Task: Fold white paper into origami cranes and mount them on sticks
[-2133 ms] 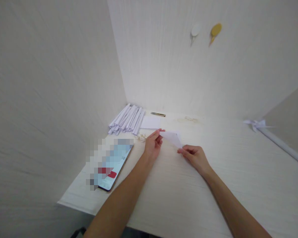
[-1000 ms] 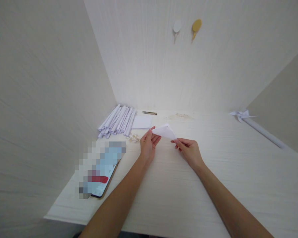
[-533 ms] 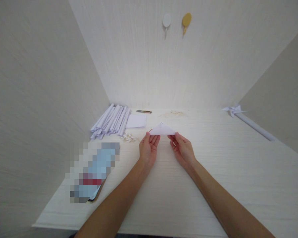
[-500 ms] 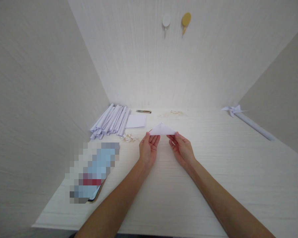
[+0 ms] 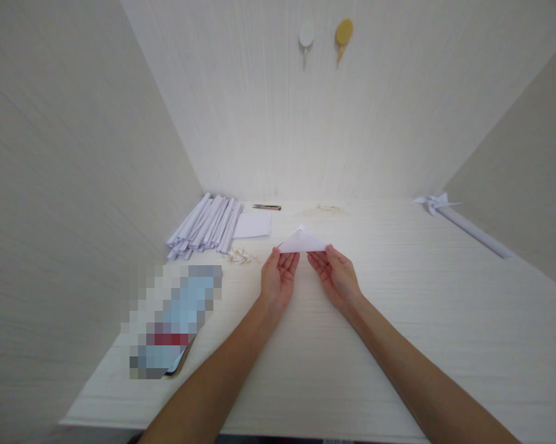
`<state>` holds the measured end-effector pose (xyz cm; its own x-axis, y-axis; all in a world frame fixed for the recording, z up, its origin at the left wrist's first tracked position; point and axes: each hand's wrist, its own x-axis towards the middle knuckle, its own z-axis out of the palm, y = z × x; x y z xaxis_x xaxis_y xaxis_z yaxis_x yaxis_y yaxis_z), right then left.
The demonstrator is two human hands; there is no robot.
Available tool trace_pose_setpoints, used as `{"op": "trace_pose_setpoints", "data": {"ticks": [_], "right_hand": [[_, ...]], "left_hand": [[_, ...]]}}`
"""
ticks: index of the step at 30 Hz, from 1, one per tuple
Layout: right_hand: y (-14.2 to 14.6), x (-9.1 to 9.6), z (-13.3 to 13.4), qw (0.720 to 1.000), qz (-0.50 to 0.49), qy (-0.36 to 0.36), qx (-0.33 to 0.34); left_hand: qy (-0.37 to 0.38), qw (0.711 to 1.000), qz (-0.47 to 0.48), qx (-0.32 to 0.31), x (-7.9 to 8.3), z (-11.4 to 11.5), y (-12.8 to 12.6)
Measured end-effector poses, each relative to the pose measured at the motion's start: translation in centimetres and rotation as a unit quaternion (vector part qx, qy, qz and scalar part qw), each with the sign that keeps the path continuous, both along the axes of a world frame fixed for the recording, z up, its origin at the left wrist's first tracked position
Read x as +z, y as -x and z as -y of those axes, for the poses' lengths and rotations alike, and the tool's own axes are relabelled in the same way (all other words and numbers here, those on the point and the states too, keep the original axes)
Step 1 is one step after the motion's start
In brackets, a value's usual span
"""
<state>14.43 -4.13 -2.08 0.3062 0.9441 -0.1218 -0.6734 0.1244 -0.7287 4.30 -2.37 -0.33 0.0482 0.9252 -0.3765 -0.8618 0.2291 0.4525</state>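
Along left side of tabletop (image 5: 106, 394): phone (image 5: 180, 317), partly pixelated, with rolled papers (image 5: 206, 228) behind. Next, left hand (image 5: 278, 277), palm turned upward, fingers extended beneath, clamped by thumb on left corner of folded white paper (image 5: 303, 242). At centre, same paper, triangular, peak to rear, spanning both hands. Right hand (image 5: 337, 275), mirrored, forearm slanting inward, thumb-clamped on right corner. Far right: paper pinwheel (image 5: 435, 204) with white rod (image 5: 476, 232).

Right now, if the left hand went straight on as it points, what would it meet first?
Past the folded paper in the left hand, probably the back wall; the way there looks free, though depth is unclear.
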Motion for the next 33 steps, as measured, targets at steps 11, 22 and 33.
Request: {"op": "trace_pose_setpoints", "data": {"ticks": [11, 22, 33], "right_hand": [[0.0, -0.4, -0.1, 0.999, 0.006, -0.015, -0.029], [0.0, 0.0, 0.0, 1.000, -0.005, -0.010, -0.021], [-1.2, -0.3, -0.4, 0.997, 0.044, -0.034, -0.057]], "left_hand": [[0.000, 1.000, -0.026, -0.004, -0.2, 0.0, -0.2], [-0.009, 1.000, -0.021, -0.018, -0.2, 0.0, -0.1], [-0.134, 0.968, -0.203, -0.058, -0.6, -0.5, 0.5]]}}
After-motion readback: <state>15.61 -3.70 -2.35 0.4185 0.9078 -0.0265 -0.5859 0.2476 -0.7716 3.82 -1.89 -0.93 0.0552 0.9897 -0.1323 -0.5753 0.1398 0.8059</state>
